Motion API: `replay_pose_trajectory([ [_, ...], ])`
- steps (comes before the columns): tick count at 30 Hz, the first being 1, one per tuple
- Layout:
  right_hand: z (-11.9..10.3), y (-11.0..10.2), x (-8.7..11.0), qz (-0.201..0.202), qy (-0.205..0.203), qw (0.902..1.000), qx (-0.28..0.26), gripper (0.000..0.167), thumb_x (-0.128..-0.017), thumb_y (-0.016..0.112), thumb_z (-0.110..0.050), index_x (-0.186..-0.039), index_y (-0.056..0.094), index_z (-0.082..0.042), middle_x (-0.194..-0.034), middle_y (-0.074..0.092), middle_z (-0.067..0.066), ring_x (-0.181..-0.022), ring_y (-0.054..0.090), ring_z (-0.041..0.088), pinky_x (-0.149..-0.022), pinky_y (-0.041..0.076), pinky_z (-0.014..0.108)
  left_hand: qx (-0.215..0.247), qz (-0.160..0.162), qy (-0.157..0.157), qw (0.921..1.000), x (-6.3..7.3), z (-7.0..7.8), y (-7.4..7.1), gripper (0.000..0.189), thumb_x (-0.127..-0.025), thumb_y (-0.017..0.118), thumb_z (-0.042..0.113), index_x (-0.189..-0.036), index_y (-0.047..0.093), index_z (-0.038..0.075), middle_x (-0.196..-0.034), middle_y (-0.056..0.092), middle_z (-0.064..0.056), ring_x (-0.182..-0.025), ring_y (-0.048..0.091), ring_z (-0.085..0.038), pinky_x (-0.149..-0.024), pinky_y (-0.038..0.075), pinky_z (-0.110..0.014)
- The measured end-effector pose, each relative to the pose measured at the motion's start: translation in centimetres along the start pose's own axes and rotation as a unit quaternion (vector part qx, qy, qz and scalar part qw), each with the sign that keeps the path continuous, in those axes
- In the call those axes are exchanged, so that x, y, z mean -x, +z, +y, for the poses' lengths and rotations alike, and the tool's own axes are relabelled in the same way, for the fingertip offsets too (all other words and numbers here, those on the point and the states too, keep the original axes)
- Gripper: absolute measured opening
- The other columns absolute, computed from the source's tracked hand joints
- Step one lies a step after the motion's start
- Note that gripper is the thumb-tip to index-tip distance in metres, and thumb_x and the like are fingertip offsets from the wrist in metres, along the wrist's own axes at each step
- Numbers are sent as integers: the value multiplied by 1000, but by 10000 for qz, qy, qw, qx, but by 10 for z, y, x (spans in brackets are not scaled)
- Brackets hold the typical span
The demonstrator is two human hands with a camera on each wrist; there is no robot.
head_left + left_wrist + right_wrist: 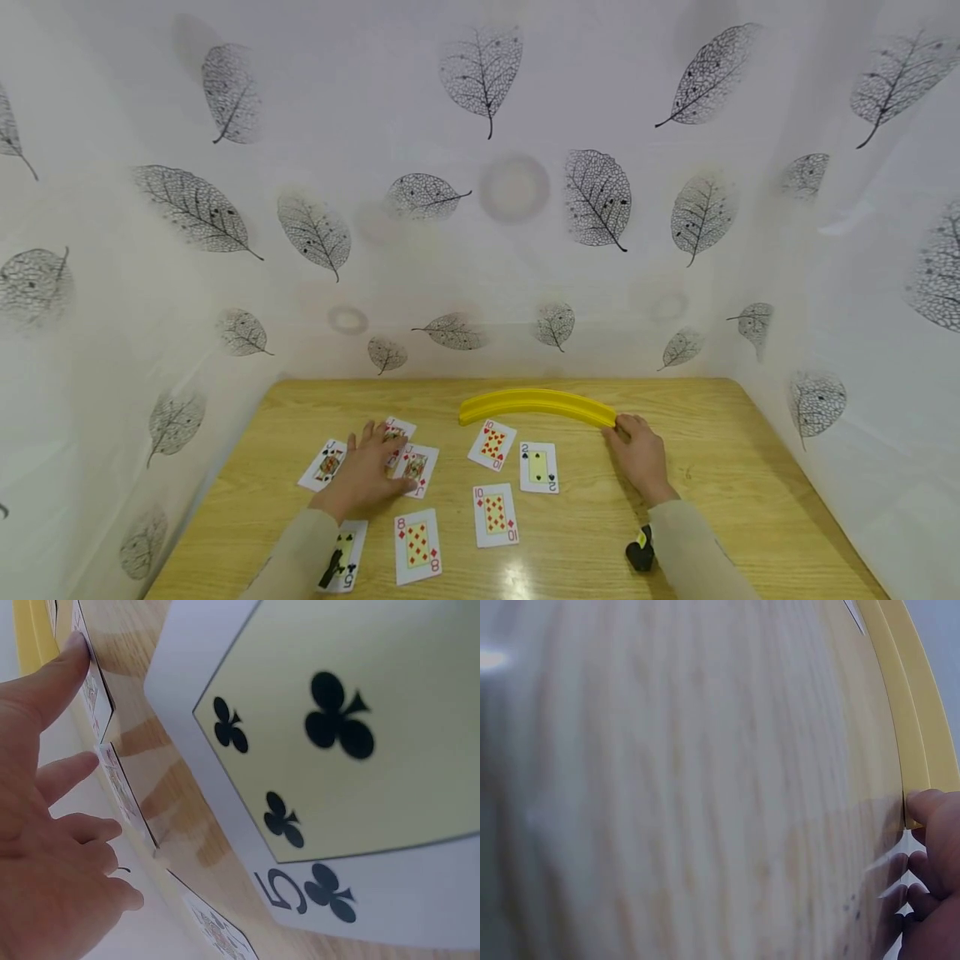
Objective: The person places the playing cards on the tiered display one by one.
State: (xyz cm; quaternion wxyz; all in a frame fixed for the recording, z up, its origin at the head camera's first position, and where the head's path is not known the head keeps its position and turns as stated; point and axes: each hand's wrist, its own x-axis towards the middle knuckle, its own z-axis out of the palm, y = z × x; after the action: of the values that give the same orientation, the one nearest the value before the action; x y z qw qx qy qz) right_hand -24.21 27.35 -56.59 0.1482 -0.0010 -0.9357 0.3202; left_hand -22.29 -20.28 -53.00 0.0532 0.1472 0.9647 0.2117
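My left hand (pixel 366 473) is spread over several jack cards at the left of the table. Its thumb rests on the jack of diamonds (pixel 424 463), and its fingers reach across another red jack (pixel 400 428) behind that one. The jack of spades (pixel 327 463) lies just left of this hand. In the left wrist view, the five of clubs (pixel 285 750) lies large in front. My right hand (pixel 640 457) pinches the right end of a yellow curved card holder (pixel 536 400), which stands at the back of the table with no cards in its slot.
Face up on the wooden table (pixel 592 550) lie the ten of hearts (pixel 492 444), the two of spades (pixel 539 467), the ten of diamonds (pixel 496 515) and the eight of diamonds (pixel 417 547). A black strap-like thing (pixel 640 552) shows at the right wrist. Leaf-patterned curtains (pixel 510 275) surround the table.
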Motion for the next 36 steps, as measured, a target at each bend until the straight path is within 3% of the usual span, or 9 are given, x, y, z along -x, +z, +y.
replay_pose_trajectory([
  [8, 1, 0, 0, -43, 13, 10000, 2, 41, -105, 66, -20, -134, 64, 9, -137, 63, 33, -121, 62, 55, -105, 52, 66, 56, 127, 68, 9999, -2, 1, -1, 80, -82, 89, 46, -146, 60, 7, -164, 30, -37, -157, 16, -58, -123, 6, -79],
  [13, 3, 0, -1, 9, -14, 10000, 38, 36, -105, 66, -20, -130, 66, 7, -136, 64, 31, -119, 64, 54, -103, 53, 65, 391, 209, 98, 9990, -4, 4, -1, 74, -84, 90, 35, -144, 58, 5, -164, 40, -28, -160, 19, -50, -128, 6, -72],
  [17, 4, 1, -1, 60, -58, 10000, 52, 34, -105, 66, -20, -127, 68, 6, -134, 65, 31, -116, 65, 53, -101, 54, 65, 1019, 298, -12, 9944, -7, 7, 2, 59, -89, 86, 22, -139, 56, 9, -153, 57, -21, -151, 43, -41, -132, 6, -64],
  [20, 4, 1, 0, 75, -64, 9999, 48, 32, -105, 67, -20, -125, 69, 5, -132, 66, 30, -114, 66, 51, -99, 55, 65, 1470, 424, -123, 9882, -10, 8, 5, 44, -93, 81, 17, -130, 58, 14, -141, 68, -18, -136, 61, -38, -128, 30, -59],
  [22, 3, 1, 0, 57, -48, 10000, 25, 31, -105, 67, -20, -125, 69, 4, -132, 66, 29, -113, 66, 51, -99, 55, 64, 1729, 495, -168, 9836, -12, 8, 5, 34, -96, 79, 15, -124, 59, 15, -135, 72, -18, -128, 67, -37, -115, 49, -55],
  [24, 3, 1, 0, 40, -23, 10000, 15, 31, -105, 67, -20, -125, 69, 4, -133, 66, 29, -114, 66, 51, -100, 55, 64, 2022, 603, -167, 9773, -13, 10, 4, 29, -96, 77, 12, -120, 61, 15, -126, 76, -17, -118, 73, -33, -98, 61, -49],
  [27, 3, 1, 0, 45, 3, 10000, -6, 33, -105, 67, -20, -126, 68, 5, -134, 66, 30, -116, 66, 51, -101, 54, 64, 2267, 789, -207, 9705, -15, 13, 1, 27, -96, 78, 12, -119, 65, 13, -112, 81, -11, -104, 78, -26, -87, 64, -41],
  [30, 4, 2, 0, 85, 10, 10000, -33, 36, -104, 68, -19, -129, 68, 7, -134, 65, 30, -118, 65, 52, -103, 53, 65, 2420, 999, -295, 9647, -17, 16, -2, 25, -95, 79, 14, -117, 69, 11, -104, 82, -9, -99, 78, -24, -85, 64, -40],
  [36, 6, 4, -1, 154, -5, 9998, -118, 42, -103, 69, -20, -134, 66, 8, -136, 64, 31, -123, 63, 52, -106, 52, 65, 2592, 1236, -383, 9571, -19, 23, -5, 21, -95, 80, 20, -112, 78, 9, -106, 81, -8, -97, 76, -20, -82, 64, -31],
])
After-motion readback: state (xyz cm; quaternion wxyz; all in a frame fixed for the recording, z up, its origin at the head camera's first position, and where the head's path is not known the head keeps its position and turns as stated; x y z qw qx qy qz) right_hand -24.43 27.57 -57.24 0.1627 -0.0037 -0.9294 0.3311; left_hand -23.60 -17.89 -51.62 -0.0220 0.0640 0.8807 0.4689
